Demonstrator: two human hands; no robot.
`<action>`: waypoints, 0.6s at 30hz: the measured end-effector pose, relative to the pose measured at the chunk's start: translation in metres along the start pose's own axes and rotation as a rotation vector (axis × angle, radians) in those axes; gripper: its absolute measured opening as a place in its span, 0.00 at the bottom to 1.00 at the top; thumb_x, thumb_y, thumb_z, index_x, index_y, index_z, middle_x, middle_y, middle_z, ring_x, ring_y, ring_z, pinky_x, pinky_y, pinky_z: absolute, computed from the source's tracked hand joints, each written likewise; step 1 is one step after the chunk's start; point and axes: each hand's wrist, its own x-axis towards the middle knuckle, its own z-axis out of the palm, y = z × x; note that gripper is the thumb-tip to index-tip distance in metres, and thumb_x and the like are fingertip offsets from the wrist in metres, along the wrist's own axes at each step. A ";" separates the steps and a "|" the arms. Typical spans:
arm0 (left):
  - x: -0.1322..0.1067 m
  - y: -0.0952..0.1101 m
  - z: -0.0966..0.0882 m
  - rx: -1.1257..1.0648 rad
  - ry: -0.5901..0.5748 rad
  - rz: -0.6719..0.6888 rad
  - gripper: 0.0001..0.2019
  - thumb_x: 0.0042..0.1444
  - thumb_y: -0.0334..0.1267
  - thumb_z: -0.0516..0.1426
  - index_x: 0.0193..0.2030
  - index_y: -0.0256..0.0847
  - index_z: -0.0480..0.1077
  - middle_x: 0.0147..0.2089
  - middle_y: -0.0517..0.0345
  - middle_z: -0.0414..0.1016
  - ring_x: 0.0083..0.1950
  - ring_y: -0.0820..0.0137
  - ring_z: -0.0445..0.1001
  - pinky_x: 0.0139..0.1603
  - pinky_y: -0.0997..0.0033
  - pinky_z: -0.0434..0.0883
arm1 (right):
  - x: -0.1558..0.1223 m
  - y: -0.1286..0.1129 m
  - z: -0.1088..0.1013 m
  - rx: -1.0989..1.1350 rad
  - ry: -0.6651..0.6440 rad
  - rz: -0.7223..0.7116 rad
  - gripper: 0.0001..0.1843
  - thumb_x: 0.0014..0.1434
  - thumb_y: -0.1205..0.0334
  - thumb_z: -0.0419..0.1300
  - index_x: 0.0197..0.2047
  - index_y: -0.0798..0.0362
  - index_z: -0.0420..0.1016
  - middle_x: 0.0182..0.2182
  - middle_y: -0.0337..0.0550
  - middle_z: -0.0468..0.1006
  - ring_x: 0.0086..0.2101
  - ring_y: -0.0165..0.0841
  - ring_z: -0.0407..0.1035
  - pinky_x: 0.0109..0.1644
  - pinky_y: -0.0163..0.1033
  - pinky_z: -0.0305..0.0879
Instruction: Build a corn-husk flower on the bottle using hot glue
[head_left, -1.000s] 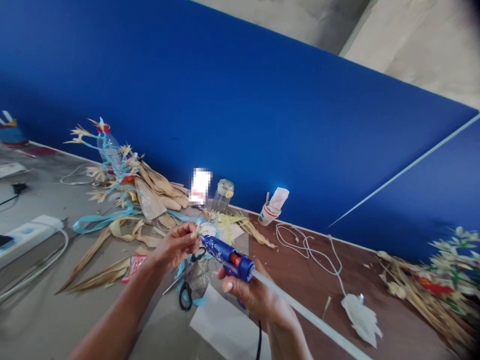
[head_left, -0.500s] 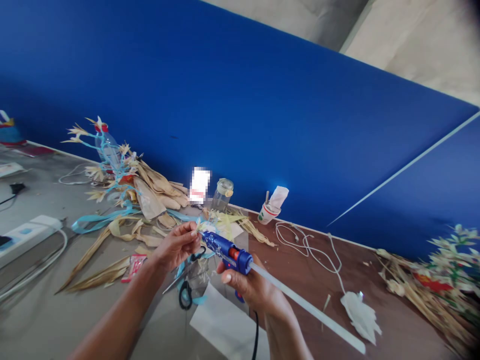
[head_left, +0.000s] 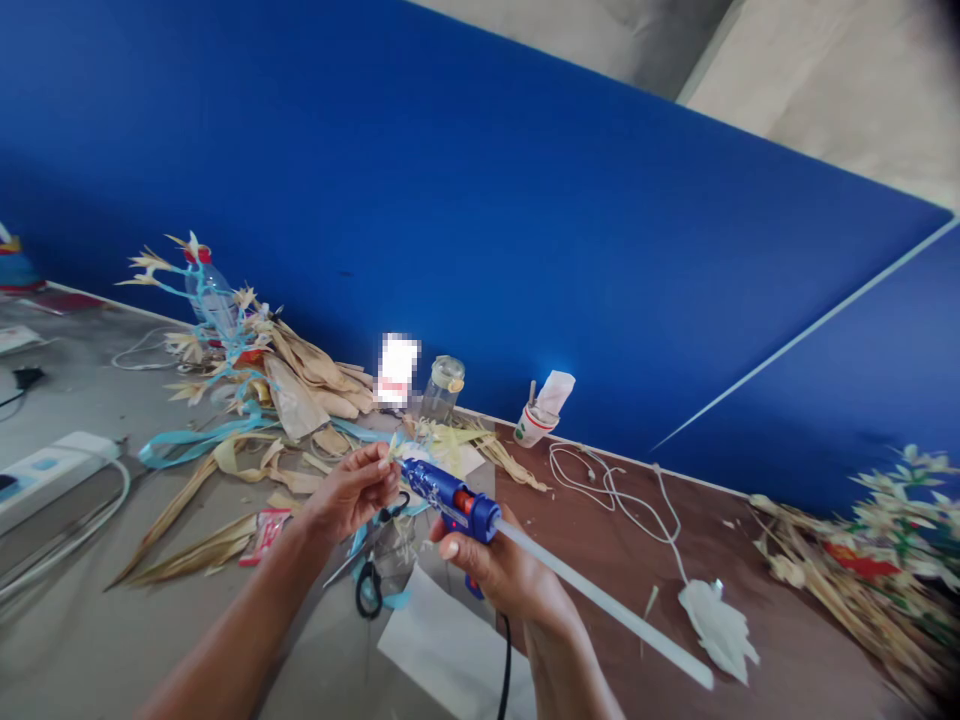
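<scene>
My right hand is wrapped round the grip of a blue glue gun with a long pale glue stick jutting out behind it. The gun's nozzle points left and touches a small dried-leaf flower piece. My left hand pinches that piece between its fingertips. Black-handled scissors lie on the table just below both hands, beside a white sheet of paper.
Dried husk leaves and light blue ribbon are heaped at the left, with a decorated plastic bottle. A glass jar, a paper cup, a white cable and a power strip lie about. More dried flowers crowd the right.
The view has drifted slightly; both hands and the glue gun have shifted a little lower and left, with the nozzle still at the flower piece.
</scene>
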 end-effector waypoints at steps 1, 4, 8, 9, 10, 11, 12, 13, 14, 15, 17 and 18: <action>0.000 0.000 0.000 0.006 -0.003 -0.001 0.10 0.43 0.33 0.65 0.28 0.37 0.67 0.18 0.68 0.59 0.17 0.83 0.53 0.19 0.81 0.55 | 0.000 0.001 0.000 -0.004 -0.004 -0.004 0.24 0.52 0.39 0.58 0.33 0.54 0.73 0.21 0.36 0.65 0.20 0.25 0.54 0.20 0.30 0.52; 0.001 -0.001 -0.001 0.047 0.002 0.001 0.10 0.44 0.34 0.65 0.28 0.37 0.67 0.18 0.67 0.60 0.17 0.83 0.53 0.19 0.81 0.54 | 0.002 0.002 -0.001 -0.036 -0.011 -0.028 0.24 0.52 0.39 0.58 0.33 0.55 0.73 0.21 0.36 0.65 0.20 0.25 0.54 0.21 0.31 0.53; 0.001 -0.001 0.002 0.125 0.008 0.027 0.11 0.44 0.36 0.65 0.27 0.37 0.67 0.17 0.68 0.59 0.17 0.82 0.54 0.19 0.80 0.54 | 0.003 -0.003 -0.001 -0.070 -0.002 -0.011 0.26 0.53 0.38 0.57 0.33 0.56 0.73 0.24 0.38 0.67 0.22 0.26 0.57 0.23 0.31 0.56; 0.001 -0.001 0.003 0.139 0.012 0.031 0.11 0.44 0.37 0.65 0.27 0.37 0.67 0.17 0.68 0.59 0.17 0.82 0.54 0.19 0.80 0.53 | 0.003 -0.004 -0.001 -0.076 0.005 -0.001 0.26 0.52 0.38 0.57 0.33 0.56 0.73 0.24 0.38 0.67 0.22 0.26 0.58 0.23 0.31 0.56; 0.001 -0.001 0.004 0.151 0.018 0.034 0.11 0.43 0.37 0.66 0.27 0.37 0.67 0.17 0.68 0.59 0.17 0.82 0.53 0.19 0.80 0.53 | 0.003 -0.005 0.000 -0.079 0.014 0.010 0.27 0.52 0.37 0.57 0.33 0.56 0.73 0.23 0.38 0.67 0.22 0.26 0.58 0.23 0.31 0.56; 0.001 0.000 0.005 0.164 0.024 0.038 0.11 0.43 0.37 0.66 0.26 0.37 0.67 0.17 0.68 0.59 0.17 0.82 0.53 0.19 0.80 0.52 | 0.003 -0.007 0.000 -0.079 0.020 0.021 0.27 0.52 0.37 0.57 0.33 0.55 0.73 0.23 0.37 0.67 0.22 0.26 0.58 0.23 0.30 0.56; 0.001 0.000 0.005 0.176 0.028 0.043 0.12 0.43 0.38 0.66 0.26 0.37 0.67 0.17 0.68 0.58 0.18 0.82 0.54 0.19 0.80 0.52 | 0.003 -0.008 0.001 -0.075 0.023 0.032 0.27 0.51 0.36 0.57 0.32 0.55 0.73 0.23 0.37 0.66 0.22 0.26 0.58 0.23 0.30 0.56; 0.001 0.000 0.005 0.187 0.032 0.049 0.12 0.43 0.38 0.66 0.26 0.37 0.67 0.17 0.68 0.58 0.18 0.82 0.54 0.20 0.80 0.52 | 0.003 -0.010 0.001 -0.068 0.024 0.039 0.27 0.51 0.36 0.57 0.32 0.55 0.73 0.22 0.36 0.66 0.22 0.25 0.57 0.23 0.30 0.56; 0.001 0.000 0.005 0.194 0.034 0.055 0.12 0.44 0.38 0.66 0.26 0.37 0.67 0.17 0.68 0.58 0.18 0.82 0.54 0.20 0.80 0.52 | 0.002 -0.011 0.000 -0.059 0.023 0.042 0.27 0.50 0.36 0.57 0.32 0.55 0.73 0.22 0.36 0.66 0.22 0.25 0.57 0.22 0.30 0.56; 0.001 0.001 0.005 0.198 0.035 0.059 0.12 0.44 0.38 0.65 0.26 0.37 0.67 0.17 0.68 0.58 0.18 0.82 0.54 0.20 0.80 0.52 | 0.001 -0.013 0.000 -0.049 0.022 0.042 0.27 0.50 0.36 0.58 0.31 0.55 0.73 0.22 0.36 0.67 0.21 0.25 0.57 0.22 0.30 0.55; 0.001 0.001 0.005 0.188 0.034 0.060 0.11 0.44 0.38 0.65 0.26 0.37 0.67 0.18 0.67 0.59 0.19 0.82 0.53 0.21 0.80 0.52 | -0.001 -0.016 -0.003 -0.028 0.039 0.029 0.27 0.49 0.36 0.59 0.32 0.55 0.73 0.22 0.37 0.68 0.21 0.25 0.57 0.22 0.30 0.55; 0.001 0.002 0.005 0.177 0.035 0.058 0.11 0.44 0.38 0.65 0.26 0.37 0.67 0.19 0.67 0.60 0.19 0.82 0.53 0.21 0.80 0.52 | -0.003 -0.017 -0.006 -0.022 0.057 0.019 0.26 0.49 0.37 0.59 0.32 0.55 0.74 0.22 0.37 0.69 0.21 0.26 0.57 0.22 0.31 0.56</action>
